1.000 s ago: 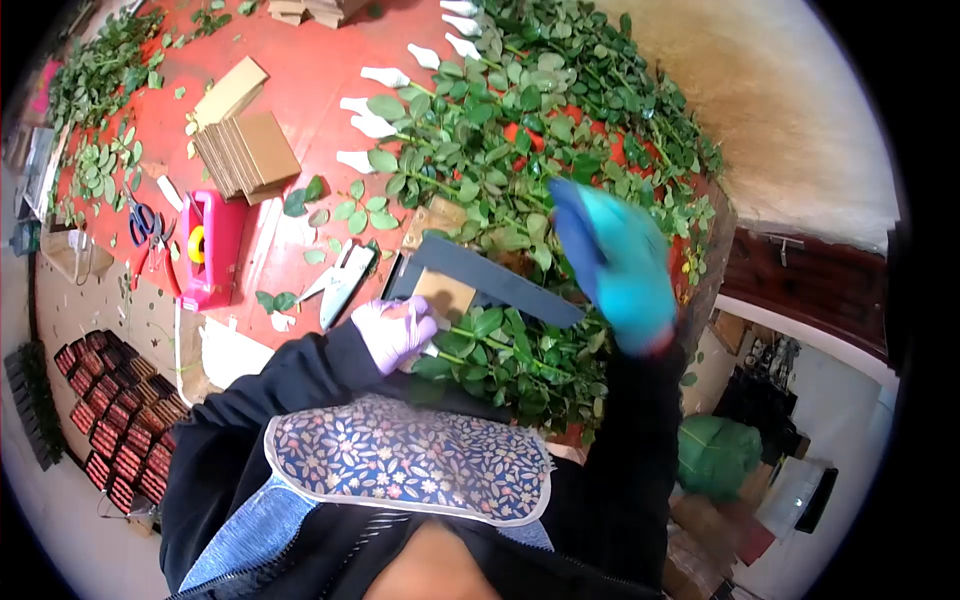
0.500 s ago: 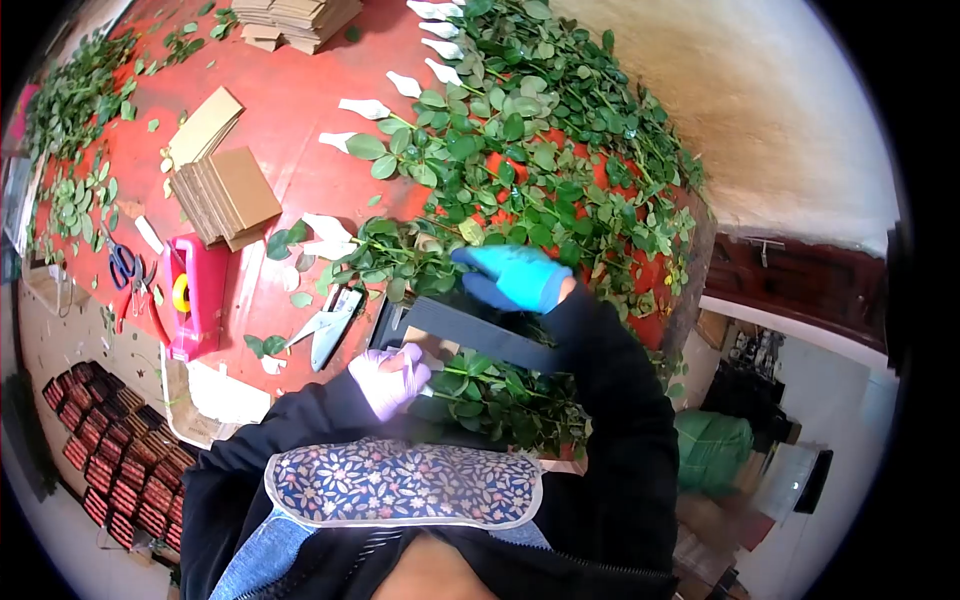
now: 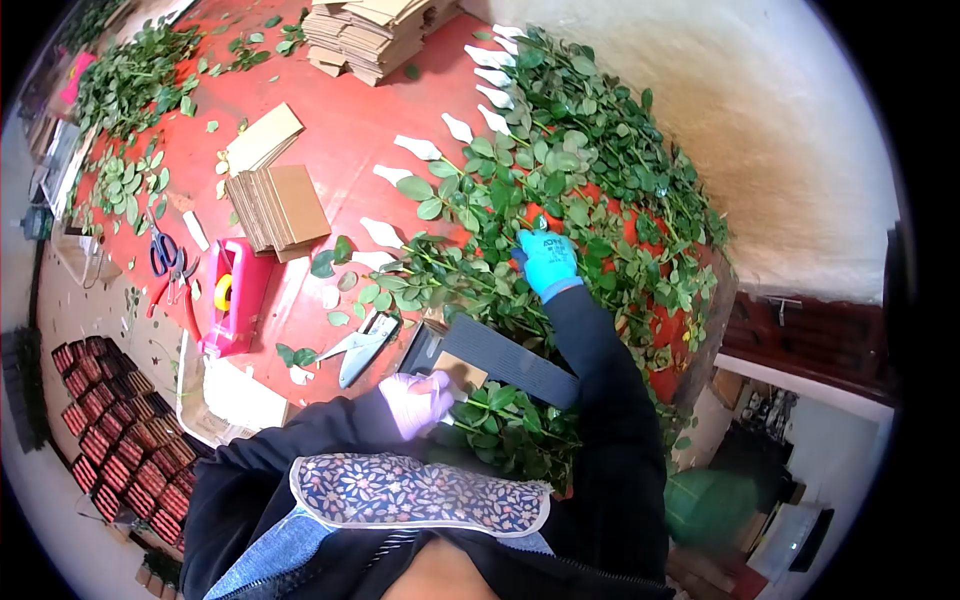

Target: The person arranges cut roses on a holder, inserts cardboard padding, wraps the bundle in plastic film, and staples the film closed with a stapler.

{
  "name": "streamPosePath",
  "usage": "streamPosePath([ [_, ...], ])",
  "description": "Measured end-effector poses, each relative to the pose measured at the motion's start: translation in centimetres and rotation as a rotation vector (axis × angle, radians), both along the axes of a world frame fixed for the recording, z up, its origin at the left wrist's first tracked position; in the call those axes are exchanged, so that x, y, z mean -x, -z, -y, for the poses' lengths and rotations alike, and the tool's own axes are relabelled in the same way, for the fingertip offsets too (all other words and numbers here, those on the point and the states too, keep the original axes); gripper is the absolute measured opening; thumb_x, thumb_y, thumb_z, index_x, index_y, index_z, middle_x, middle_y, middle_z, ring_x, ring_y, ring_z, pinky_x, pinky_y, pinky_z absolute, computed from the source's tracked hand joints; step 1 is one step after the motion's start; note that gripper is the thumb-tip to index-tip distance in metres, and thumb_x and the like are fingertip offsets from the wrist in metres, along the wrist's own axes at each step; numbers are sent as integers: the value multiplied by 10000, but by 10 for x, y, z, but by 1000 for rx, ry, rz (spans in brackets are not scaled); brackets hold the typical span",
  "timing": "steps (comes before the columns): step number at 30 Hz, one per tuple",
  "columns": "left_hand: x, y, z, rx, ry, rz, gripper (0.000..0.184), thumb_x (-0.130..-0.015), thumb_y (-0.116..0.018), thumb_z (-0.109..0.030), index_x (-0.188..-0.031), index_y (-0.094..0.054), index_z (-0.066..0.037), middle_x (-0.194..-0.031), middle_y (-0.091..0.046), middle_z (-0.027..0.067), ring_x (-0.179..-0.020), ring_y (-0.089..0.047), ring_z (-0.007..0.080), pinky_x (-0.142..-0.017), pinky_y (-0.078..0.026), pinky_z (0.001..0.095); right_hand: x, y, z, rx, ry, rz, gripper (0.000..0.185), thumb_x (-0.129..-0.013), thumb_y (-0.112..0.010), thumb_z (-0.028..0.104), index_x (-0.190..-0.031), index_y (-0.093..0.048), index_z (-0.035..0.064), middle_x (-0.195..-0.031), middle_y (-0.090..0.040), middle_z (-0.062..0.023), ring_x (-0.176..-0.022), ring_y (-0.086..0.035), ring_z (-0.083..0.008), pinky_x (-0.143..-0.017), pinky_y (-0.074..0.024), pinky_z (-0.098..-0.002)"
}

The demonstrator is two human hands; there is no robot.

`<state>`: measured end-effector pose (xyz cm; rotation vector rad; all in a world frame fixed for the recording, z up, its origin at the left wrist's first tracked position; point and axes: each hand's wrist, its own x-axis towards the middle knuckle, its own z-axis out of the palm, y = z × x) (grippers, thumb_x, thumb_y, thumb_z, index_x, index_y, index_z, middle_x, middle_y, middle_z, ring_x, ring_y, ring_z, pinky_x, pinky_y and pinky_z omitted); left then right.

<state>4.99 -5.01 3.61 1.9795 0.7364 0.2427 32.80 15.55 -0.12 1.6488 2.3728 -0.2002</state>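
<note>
My left hand (image 3: 415,403), in a lavender glove, is closed beside a small cardboard piece (image 3: 462,372); what its fingers hold is hidden. Leafy stems (image 3: 515,420) extend rightward just past it. My right hand (image 3: 547,264), in a blue glove, reaches into the leafy rose stems (image 3: 600,180), its fingers curled together at one stem, partly hidden by leaves. White sleeves (image 3: 417,148) cover the flower ends. Between my hands lies a long dark grey box (image 3: 515,362) with a ridged surface. Left of the box are white-bladed scissors (image 3: 362,345).
A pink tape dispenser (image 3: 236,300), red-handled pliers (image 3: 178,295) and dark blue-handled scissors (image 3: 160,252) lie to the left. Cardboard pieces (image 3: 280,208) and a taller cardboard stack (image 3: 365,45) rest on the red table (image 3: 345,130). A wall (image 3: 790,150) borders the right side.
My right hand has moved away from the grey box, up and right into the leafy stems. My left hand stays closed by the cardboard piece. The whole view has shifted slightly.
</note>
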Motion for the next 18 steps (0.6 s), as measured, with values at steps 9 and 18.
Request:
streamPosePath([
  [9, -1, -38, -16, 309, -49, -71, 212, -820, -621, -57, -1017, -556, -12, -1055, -568, 146, -759, -657, 252, -642, -560, 344, -15, -49, 14, -239, -40, -209, 462, -812, -709, 263, -1211, -582, 70, -1144, -610, -174, -1045, -594, -362, -868, -474, -475],
  [18, 1, -17, -7, -344, 5, -79, 303, -774, -700, -157, -1031, -564, -68, -1122, -578, 125, -882, -636, 295, -698, -547, 379, -8, 24, 14, -298, -154, 69, 498, -804, -644, 188, -1255, -522, 15, -894, -657, -84, -795, -646, -280, -699, -440, -488],
])
